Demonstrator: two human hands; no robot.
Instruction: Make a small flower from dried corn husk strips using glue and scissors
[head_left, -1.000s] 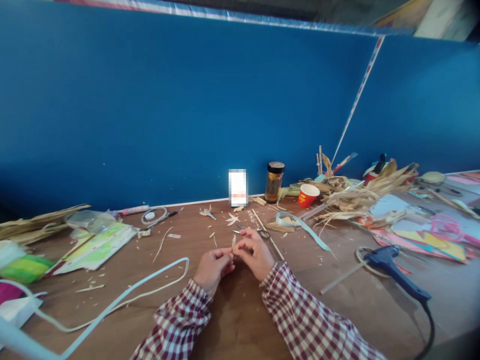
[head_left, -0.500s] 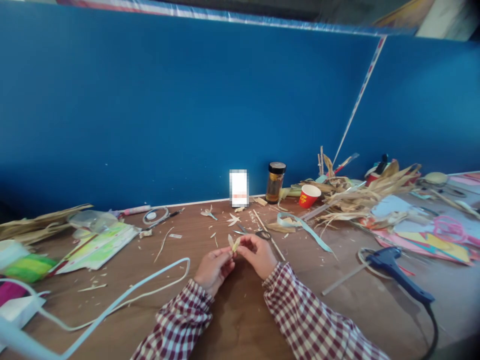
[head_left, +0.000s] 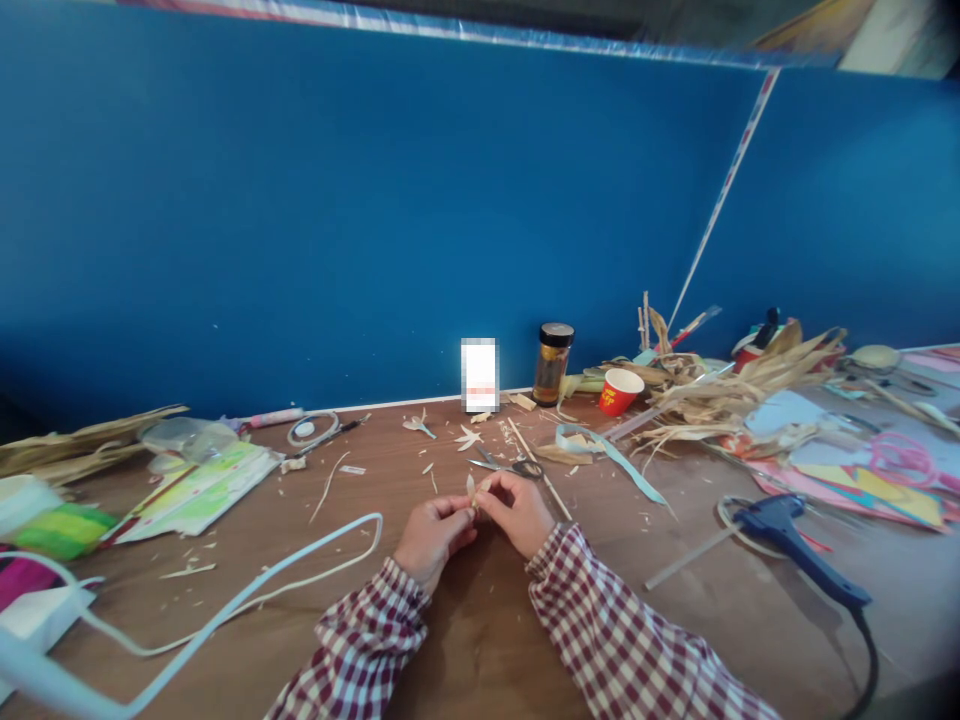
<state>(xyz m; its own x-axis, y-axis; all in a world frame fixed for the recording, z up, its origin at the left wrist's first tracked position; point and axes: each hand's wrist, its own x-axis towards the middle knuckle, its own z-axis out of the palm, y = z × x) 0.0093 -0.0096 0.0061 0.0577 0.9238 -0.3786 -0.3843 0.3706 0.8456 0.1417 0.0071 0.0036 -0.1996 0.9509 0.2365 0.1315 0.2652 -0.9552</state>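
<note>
Between my fingertips is a small flower-like piece with pale petals [head_left: 471, 486], probably of corn husk; its lower end is hidden by the fingers. My left hand [head_left: 431, 538] pinches it from the left, and my right hand [head_left: 517, 512] pinches it from the right, so both are closed and meet over the table. Just beyond them lie the scissors [head_left: 529, 468], blades toward the left. A star-shaped pale husk flower [head_left: 469, 438] rests farther back, and beside it lies another husk flower with a bluish stem [head_left: 418, 424].
A blue glue gun [head_left: 795, 540] with a clear stick lies at right. Dried corn husks [head_left: 750, 385] pile up behind it, near a red paper cup [head_left: 620, 391] and a dark-lidded jar [head_left: 553, 365]. White tubing [head_left: 262, 578] crosses the left front. A blue partition [head_left: 375, 200] closes off the back.
My fingers have shifted slightly on the small piece, and its petals are more covered by my right fingers. More of the scissors shows behind my hands.
</note>
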